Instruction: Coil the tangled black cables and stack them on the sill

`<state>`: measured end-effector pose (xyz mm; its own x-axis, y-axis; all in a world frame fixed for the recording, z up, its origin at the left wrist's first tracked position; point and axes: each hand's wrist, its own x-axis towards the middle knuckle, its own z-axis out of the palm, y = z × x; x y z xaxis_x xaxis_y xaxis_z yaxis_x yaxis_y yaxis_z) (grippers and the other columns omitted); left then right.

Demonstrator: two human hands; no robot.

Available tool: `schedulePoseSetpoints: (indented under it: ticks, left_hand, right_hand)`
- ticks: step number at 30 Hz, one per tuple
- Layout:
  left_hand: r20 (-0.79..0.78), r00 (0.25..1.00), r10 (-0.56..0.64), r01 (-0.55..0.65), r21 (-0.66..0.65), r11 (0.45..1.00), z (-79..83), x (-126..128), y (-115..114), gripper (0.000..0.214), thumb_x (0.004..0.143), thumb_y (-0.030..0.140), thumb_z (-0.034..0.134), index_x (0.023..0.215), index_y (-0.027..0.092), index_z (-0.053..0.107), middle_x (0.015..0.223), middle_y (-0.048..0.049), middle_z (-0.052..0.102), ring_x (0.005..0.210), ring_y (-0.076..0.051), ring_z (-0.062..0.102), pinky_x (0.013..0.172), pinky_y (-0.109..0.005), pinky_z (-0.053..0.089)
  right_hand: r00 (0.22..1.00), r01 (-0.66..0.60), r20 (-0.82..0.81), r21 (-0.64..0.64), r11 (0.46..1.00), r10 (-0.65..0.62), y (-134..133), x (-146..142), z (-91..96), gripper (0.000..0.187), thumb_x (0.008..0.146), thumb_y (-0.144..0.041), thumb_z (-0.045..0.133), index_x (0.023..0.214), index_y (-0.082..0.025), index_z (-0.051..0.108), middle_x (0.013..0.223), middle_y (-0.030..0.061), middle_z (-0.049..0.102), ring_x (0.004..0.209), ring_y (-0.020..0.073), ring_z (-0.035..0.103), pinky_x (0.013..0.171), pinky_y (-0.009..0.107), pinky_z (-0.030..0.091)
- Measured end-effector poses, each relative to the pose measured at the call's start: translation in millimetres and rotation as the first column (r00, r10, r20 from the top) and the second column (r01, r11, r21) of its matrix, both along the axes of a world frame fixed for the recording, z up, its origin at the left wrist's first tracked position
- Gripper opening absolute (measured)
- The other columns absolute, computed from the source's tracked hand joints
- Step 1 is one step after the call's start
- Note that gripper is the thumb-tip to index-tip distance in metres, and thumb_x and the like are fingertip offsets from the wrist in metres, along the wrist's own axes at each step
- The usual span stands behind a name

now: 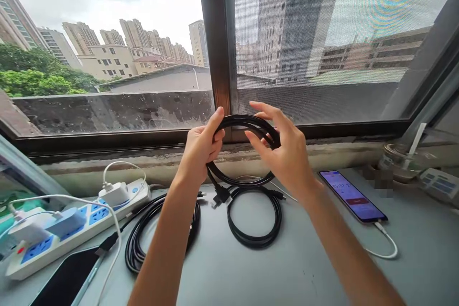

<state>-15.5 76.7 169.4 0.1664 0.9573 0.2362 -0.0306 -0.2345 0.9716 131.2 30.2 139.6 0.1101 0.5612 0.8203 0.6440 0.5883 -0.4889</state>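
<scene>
My left hand point(203, 146) is closed around the left side of a coiled black cable point(244, 182), with the thumb pointing up along it. The coil is raised above the desk, and a plug point(223, 195) hangs from its lower left. At the coil's right side is my right hand point(290, 150), its thumb and fingers spread apart around the loops. Whether its hidden lower fingers touch the cable I cannot tell. Below lies a second coiled black cable point(254, 242) on the grey desk point(287, 272). Another, thicker black coil point(133, 248) is partly behind my left forearm.
On the left are a white power strip point(96, 217) with chargers and a dark tablet-like device point(68, 279). A lit phone point(353, 196) on a white charging cord lies right. A cup point(398, 160) stands at the back right. The window frame point(217, 33) rises behind.
</scene>
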Motion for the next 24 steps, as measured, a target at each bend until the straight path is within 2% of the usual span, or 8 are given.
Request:
schedulePoseSetpoints:
  ticks: [3,8,10,14,16,18,21,24]
  left_hand:
    - [-0.047,0.997,-0.057,0.056,-0.022,0.998,1.0,-2.1,-0.8,0.052,0.079,0.055,0.056,0.046,0.019,0.039,0.037,0.0080,0.018,0.032,-0.002,0.013,0.034,-0.021,0.005]
    - [-0.094,0.979,-0.179,0.170,-0.099,0.980,-0.6,-6.0,0.8,0.049,0.079,0.054,0.055,0.050,0.018,0.040,0.039,0.0090,0.019,0.032,-0.002,0.014,0.033,-0.019,0.006]
    - [-0.136,0.976,-0.172,0.160,-0.100,0.982,-5.4,-3.9,4.2,0.047,0.078,0.055,0.056,0.052,0.017,0.044,0.040,0.0089,0.023,0.031,-0.001,0.016,0.032,-0.018,0.008]
    - [-0.282,0.959,-0.022,0.017,-0.023,1.000,-18.7,5.3,10.2,0.044,0.082,0.051,0.050,0.055,0.016,0.048,0.038,0.0068,0.033,0.028,-0.004,0.024,0.031,-0.019,0.016]
    - [-0.351,0.935,0.050,-0.030,0.061,0.998,-23.5,9.4,10.1,0.045,0.084,0.051,0.046,0.056,0.017,0.049,0.038,0.0065,0.034,0.028,-0.005,0.027,0.032,-0.020,0.019]
    - [-0.391,0.915,0.101,-0.031,0.182,0.983,-25.4,11.3,8.0,0.042,0.082,0.053,0.049,0.062,0.017,0.054,0.040,0.0067,0.037,0.031,-0.006,0.030,0.034,-0.020,0.021]
    - [-0.396,0.914,0.093,0.039,0.312,0.949,-23.5,9.9,3.9,0.033,0.076,0.051,0.060,0.076,0.018,0.061,0.046,0.0074,0.042,0.037,-0.006,0.034,0.039,-0.020,0.024]
    - [-0.350,0.937,0.002,0.101,0.276,0.956,-19.2,5.6,1.1,0.030,0.075,0.048,0.062,0.080,0.018,0.061,0.046,0.0082,0.040,0.038,-0.006,0.031,0.040,-0.020,0.024]
  right_hand:
    - [0.984,0.064,0.163,0.021,0.998,-0.067,0.0,2.2,-0.8,0.030,0.092,-0.024,0.048,0.119,-0.027,0.060,0.114,0.0017,0.065,0.095,0.0176,0.063,0.073,0.026,0.051]
    - [0.973,0.090,0.214,-0.019,0.996,-0.083,1.3,10.1,-0.5,0.031,0.092,-0.025,0.049,0.121,-0.027,0.062,0.112,0.0003,0.067,0.094,0.0188,0.065,0.077,0.028,0.050]
    - [0.961,0.106,0.262,-0.060,0.993,-0.087,3.2,11.2,-1.6,0.032,0.092,-0.024,0.050,0.121,-0.027,0.062,0.112,0.0002,0.068,0.093,0.0195,0.066,0.078,0.029,0.050]
    - [0.906,0.242,0.388,-0.147,0.959,-0.169,7.8,10.5,-6.0,0.033,0.091,-0.022,0.050,0.121,-0.028,0.063,0.112,0.0006,0.069,0.091,0.0220,0.067,0.069,0.031,0.047]
    - [0.882,0.296,0.428,-0.170,0.940,-0.200,9.2,11.2,-7.9,0.032,0.091,-0.022,0.050,0.120,-0.030,0.063,0.109,0.0011,0.070,0.089,0.0227,0.067,0.063,0.029,0.044]
    - [0.863,0.325,0.455,-0.167,0.931,-0.220,9.3,13.5,-8.6,0.033,0.091,-0.024,0.050,0.121,-0.031,0.062,0.103,0.0016,0.072,0.085,0.0228,0.068,0.059,0.028,0.041]
    - [0.865,0.311,0.459,-0.169,0.935,-0.204,7.5,18.1,-7.9,0.035,0.092,-0.021,0.046,0.121,-0.032,0.062,0.091,0.0004,0.073,0.074,0.0203,0.067,0.056,0.027,0.037]
    - [0.889,0.254,0.431,-0.178,0.951,-0.157,4.8,19.1,-6.5,0.035,0.093,-0.020,0.043,0.119,-0.032,0.062,0.084,-0.0014,0.073,0.066,0.0173,0.066,0.056,0.026,0.037]
